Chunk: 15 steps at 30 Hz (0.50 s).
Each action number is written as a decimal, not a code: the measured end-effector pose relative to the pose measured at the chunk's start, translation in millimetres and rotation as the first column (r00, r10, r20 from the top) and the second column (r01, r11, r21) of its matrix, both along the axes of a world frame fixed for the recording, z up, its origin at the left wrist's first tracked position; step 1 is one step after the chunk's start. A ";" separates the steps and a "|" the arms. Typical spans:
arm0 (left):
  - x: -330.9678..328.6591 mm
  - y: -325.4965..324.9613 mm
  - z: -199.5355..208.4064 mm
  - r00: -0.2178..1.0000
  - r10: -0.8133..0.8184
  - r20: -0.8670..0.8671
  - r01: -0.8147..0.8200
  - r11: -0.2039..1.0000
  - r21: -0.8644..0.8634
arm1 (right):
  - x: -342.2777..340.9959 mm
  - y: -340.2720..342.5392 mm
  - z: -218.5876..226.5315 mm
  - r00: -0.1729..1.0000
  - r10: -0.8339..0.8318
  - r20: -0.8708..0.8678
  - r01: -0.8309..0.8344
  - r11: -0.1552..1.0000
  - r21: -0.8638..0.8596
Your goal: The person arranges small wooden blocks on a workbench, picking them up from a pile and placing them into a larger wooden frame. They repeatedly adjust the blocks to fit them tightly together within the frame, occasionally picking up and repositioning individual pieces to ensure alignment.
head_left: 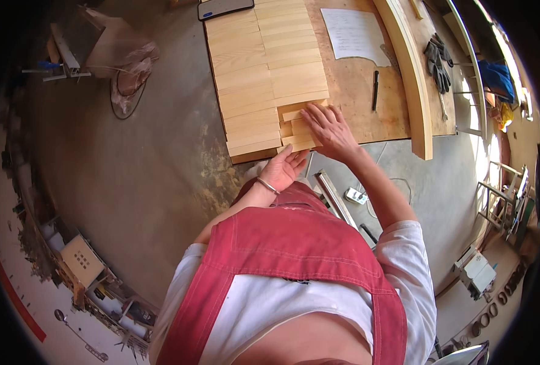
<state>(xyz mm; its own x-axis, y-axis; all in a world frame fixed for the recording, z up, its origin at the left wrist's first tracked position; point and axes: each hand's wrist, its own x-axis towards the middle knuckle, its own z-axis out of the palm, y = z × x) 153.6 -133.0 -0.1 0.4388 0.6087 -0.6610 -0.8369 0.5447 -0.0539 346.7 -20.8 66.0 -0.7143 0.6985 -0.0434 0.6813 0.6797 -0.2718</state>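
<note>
Upper centre of frame: wooden boards (239, 73) in two columns on table (356, 97) | right hand (332, 134) loosely extended over short wood pieces (297, 143); left hand (283, 170) half-curled at near edge (either grip: cannot tell)

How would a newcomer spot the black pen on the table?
On the wooden worktable, look between the rows of pale slats and the long pale beam. There, lower in the picture than the white paper sheet, lies the black pen. It is slim and straight, unlike the crumpled dark gloves across the beam.
</note>
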 end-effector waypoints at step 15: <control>11.4 8.9 -7.9 0.986 -0.051 -0.158 0.051 0.999 -0.008 | 17.5 -51.1 -36.8 0.132 -0.936 -0.325 0.195 0.346 -0.918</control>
<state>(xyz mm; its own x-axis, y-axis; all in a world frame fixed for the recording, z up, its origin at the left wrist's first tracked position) 165.0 -124.1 -8.0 0.3592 0.5855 -0.7267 -0.8062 0.5869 0.0743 364.2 -71.9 29.3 -0.0002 0.9081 -0.4187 -0.0422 -0.4184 -0.9073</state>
